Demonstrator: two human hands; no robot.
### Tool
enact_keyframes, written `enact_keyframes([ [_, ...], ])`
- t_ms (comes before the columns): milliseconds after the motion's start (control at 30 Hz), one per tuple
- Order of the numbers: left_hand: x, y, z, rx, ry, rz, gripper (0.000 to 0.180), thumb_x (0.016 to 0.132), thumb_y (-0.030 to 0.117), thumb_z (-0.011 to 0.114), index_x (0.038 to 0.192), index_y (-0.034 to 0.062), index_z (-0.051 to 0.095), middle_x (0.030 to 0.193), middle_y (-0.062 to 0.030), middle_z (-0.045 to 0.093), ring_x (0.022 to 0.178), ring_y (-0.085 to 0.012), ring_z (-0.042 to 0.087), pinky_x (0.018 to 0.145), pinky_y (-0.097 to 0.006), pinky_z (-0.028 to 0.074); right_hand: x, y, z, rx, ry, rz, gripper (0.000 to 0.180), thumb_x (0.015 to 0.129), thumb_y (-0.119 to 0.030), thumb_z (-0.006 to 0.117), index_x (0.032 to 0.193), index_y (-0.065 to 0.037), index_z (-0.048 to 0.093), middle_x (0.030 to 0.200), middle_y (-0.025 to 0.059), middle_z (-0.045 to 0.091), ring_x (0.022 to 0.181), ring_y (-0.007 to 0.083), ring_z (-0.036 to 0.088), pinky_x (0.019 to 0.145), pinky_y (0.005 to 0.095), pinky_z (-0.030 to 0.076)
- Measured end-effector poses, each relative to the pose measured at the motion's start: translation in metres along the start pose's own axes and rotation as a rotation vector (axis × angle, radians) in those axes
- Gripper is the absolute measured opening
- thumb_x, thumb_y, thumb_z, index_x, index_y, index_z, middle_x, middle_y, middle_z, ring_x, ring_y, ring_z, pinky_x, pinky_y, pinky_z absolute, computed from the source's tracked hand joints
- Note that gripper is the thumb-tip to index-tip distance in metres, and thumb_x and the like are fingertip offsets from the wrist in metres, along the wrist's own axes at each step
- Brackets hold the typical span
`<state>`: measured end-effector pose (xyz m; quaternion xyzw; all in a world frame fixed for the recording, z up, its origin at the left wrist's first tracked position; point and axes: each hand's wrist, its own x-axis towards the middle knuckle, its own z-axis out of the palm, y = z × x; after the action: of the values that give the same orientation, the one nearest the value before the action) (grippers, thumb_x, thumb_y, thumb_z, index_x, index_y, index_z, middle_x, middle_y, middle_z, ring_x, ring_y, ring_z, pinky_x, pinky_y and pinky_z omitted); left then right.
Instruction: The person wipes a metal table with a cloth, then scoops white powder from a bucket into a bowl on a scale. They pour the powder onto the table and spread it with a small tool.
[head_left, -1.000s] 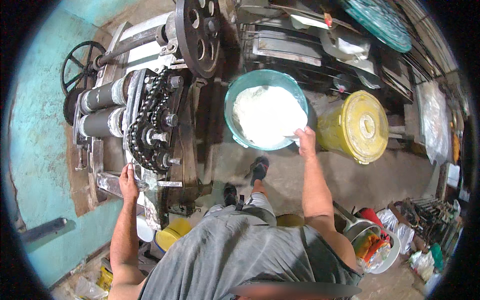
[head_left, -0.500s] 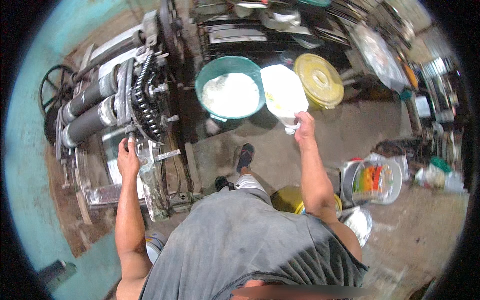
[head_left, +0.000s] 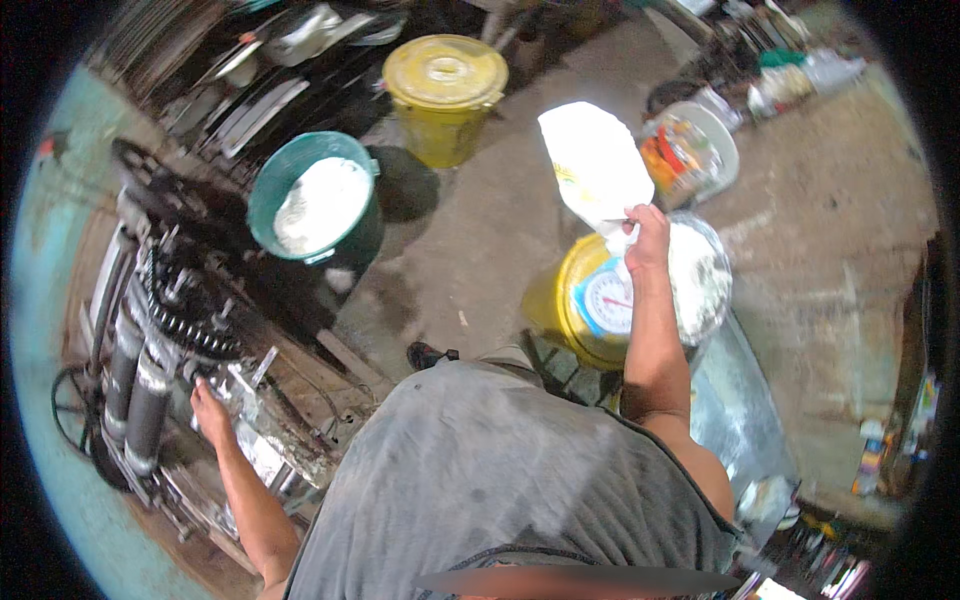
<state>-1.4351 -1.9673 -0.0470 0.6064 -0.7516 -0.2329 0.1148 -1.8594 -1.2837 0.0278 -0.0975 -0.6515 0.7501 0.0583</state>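
Observation:
My right hand (head_left: 648, 238) is closed around the handle of a white plastic scoop (head_left: 600, 170), which looks like a cut-open jug with yellow print. The scoop is held above the far edge of a yellow bucket (head_left: 553, 305) and a blue dial scale (head_left: 604, 298). Close by my right forearm stands a container of white powder (head_left: 697, 285). At the left, my left hand (head_left: 212, 412) reaches to the chain-driven roller machine (head_left: 140, 400), its fingers stretched toward the frame below the chain. Whether the fingertips touch it cannot be made out.
A green tub (head_left: 262, 205) holding white powder stands at the far left. Behind it is a yellow lidded bin (head_left: 440, 110). A white bucket (head_left: 727, 150) with colourful packaging sits at the far right. A metal sheet (head_left: 740, 400) lies beside my right arm.
My view and body have turned to the right. The scoop has moved from beside the green tub to over the scale area. My left hand stays by the roller machine.

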Motion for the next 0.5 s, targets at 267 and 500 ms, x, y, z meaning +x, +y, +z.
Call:
enact_keyframes([
  [267, 0.022, -0.009, 0.002, 0.029, -0.024, 0.016, 0.079, 0.095, 0.066, 0.043, 0.129, -0.0032, 0.061, 0.129, -0.0251, 0.062, 0.12, -0.0411, 0.057, 0.101, -0.045, 0.041, -0.065, -0.093, -0.172, -0.277, 0.309, -0.094, 0.017, 0.073, -0.021, 0.072, 0.084, -0.009, 0.067, 0.079, -0.0011, 0.06, 0.072, 0.0116, 0.053, 0.065, 0.027, 0.039],
  [500, 0.021, 0.005, -0.002, 0.229, -0.053, 0.065, 0.086, 0.095, 0.069, 0.034, 0.126, -0.0062, 0.062, 0.128, -0.0282, 0.061, 0.12, -0.0445, 0.056, 0.102, -0.048, 0.04, -0.071, -0.137, -0.313, -0.891, 0.404, 0.096, 0.039, 0.07, -0.025, 0.068, 0.095, 0.006, 0.07, 0.083, 0.0107, 0.069, 0.068, 0.0201, 0.062, 0.065, 0.0349, 0.048],
])
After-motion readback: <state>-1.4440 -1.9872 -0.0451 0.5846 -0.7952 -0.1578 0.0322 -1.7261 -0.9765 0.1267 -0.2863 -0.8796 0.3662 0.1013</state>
